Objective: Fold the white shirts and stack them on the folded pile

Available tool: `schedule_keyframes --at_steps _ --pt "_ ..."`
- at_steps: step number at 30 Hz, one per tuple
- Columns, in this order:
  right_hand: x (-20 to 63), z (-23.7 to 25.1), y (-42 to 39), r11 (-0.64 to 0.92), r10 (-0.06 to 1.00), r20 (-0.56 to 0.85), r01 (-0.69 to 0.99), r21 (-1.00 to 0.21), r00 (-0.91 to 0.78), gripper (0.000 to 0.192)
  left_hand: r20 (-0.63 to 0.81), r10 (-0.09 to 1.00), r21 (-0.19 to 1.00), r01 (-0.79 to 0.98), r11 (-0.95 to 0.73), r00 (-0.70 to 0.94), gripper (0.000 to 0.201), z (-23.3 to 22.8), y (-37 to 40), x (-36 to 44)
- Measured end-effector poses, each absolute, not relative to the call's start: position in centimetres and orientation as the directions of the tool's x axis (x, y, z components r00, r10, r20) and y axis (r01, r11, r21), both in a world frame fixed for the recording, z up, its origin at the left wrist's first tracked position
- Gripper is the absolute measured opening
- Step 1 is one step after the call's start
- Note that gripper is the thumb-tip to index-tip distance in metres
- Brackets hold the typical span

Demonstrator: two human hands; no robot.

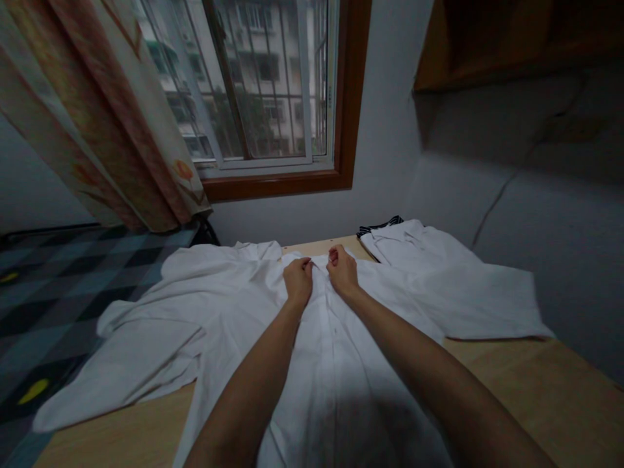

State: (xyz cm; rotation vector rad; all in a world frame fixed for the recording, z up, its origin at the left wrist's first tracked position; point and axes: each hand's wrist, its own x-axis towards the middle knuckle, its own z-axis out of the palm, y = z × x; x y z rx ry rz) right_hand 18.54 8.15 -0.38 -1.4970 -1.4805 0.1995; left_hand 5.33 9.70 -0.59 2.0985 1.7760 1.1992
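Observation:
A white button-up shirt (pixel 234 312) lies spread flat on a light wooden table (pixel 536 383), collar end away from me and sleeves out to both sides. My left hand (pixel 298 281) and my right hand (pixel 342 270) sit close together near the collar, on either side of the button placket. Both hands have curled fingers pinching the shirt's front fabric. My forearms reach over the shirt's lower body.
A second white garment (pixel 414 244) lies at the table's far right with a dark striped cloth (pixel 377 227) behind it. A bed with a checked cover (pixel 58 286) stands at the left. A curtain (pixel 97 117) and window (pixel 263 84) are ahead; a grey wall is at the right.

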Motion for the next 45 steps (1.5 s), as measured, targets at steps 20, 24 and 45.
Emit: schedule_keyframes --at_steps 20,24,45 --pt "16.7 -2.4 8.5 0.416 0.837 0.445 0.157 -0.896 0.320 0.012 0.531 0.847 0.600 0.699 -0.390 0.016 0.014 -0.2 9.0 5.9" --pt "16.9 -2.0 8.2 0.419 0.850 0.449 0.161 -0.893 0.277 0.019 0.527 0.847 0.547 0.738 -0.395 0.064 0.020 -0.2 9.0 5.7" --pt "16.7 -2.9 8.3 0.413 0.830 0.449 0.177 -0.893 0.330 0.013 0.451 0.892 0.802 0.451 -0.392 -0.028 0.014 -0.3 8.9 5.9"
